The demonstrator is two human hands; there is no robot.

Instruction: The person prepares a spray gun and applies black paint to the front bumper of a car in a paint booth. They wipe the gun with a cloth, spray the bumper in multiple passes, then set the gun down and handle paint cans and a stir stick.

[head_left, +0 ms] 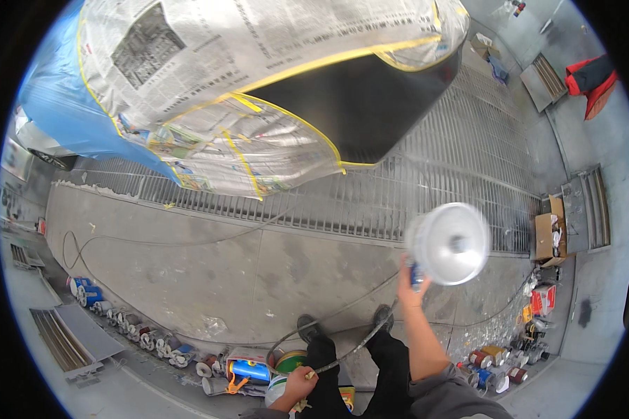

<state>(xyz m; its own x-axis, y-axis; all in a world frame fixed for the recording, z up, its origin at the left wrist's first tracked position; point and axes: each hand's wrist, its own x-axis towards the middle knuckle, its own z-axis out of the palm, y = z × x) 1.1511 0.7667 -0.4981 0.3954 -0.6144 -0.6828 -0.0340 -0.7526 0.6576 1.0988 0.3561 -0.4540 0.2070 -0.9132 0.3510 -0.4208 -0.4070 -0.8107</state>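
Observation:
My right hand [412, 290] is closed round the handle of a spray gun [460, 243], held out over the floor. Its round silver cup faces up and is slightly blurred; the cup hides the nozzle. A dark air hose [353, 351] runs from near that hand down to my left hand [297, 385], whose fingers are wrapped round it in front of my legs. Ahead stands a car covered with newspaper [307, 24], yellow tape and blue plastic sheet [70, 91]. One bare black panel [370, 105] shows between the taped edges, apart from the gun.
Floor grating [468, 160] lies under and beside the car. More hose [161, 243] loops across the concrete. Cans and cups [147, 339] line the left wall; more cans [493, 359] stand at the right near a cardboard box [545, 237]. A blue cylinder [250, 370] lies by my left hand.

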